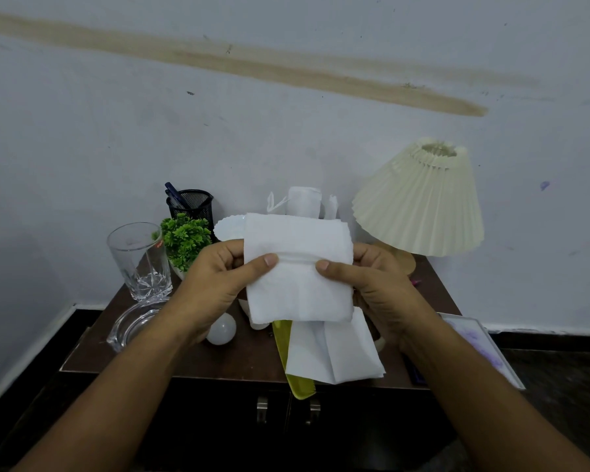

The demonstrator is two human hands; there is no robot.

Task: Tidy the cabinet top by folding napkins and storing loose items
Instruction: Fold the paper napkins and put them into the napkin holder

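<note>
Between the fingers (262, 264), white napkin (298, 294)

Dim, flat, bluish light greys the wall (286, 137) above the lamp (419, 202), soft shadow pools low on the wall far left of the lamp, the table (218, 403) front below it goes nearly black, and frame edges bow outward.

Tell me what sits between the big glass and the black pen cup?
A small green plant sits between the glass and the black pen cup, seen in the head view.
</note>
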